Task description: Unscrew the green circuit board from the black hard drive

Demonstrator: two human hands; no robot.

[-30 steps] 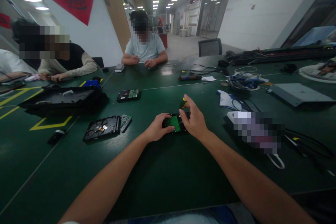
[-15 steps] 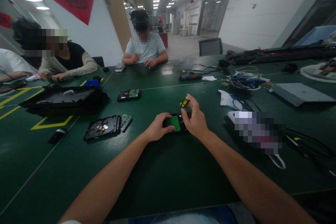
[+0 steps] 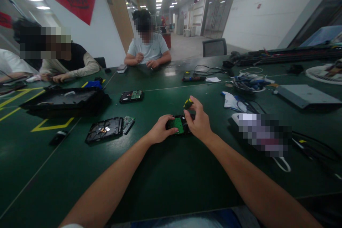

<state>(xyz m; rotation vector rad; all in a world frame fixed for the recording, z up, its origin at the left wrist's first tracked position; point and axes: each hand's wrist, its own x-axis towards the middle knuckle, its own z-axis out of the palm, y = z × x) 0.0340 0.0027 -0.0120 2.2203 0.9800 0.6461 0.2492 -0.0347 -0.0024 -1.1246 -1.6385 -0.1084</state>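
Observation:
A black hard drive [image 3: 178,124] with a green circuit board facing up lies on the dark green table [image 3: 165,171] in front of me. My left hand [image 3: 159,130] grips its left edge, fingers curled on it. My right hand [image 3: 199,120] is closed around a small screwdriver [image 3: 187,103] with a yellow and black handle, held upright over the drive's right side.
An opened hard drive [image 3: 104,129] and another drive [image 3: 130,96] lie to the left, beside a black tray [image 3: 64,99]. Cables, a bowl of parts [image 3: 249,82] and a grey flat case [image 3: 303,94] sit to the right. Two people work at the far side.
My right hand, open over the drive a second ago, has picked up the screwdriver and now holds it upright over the drive. My left hand has stayed on the drive.

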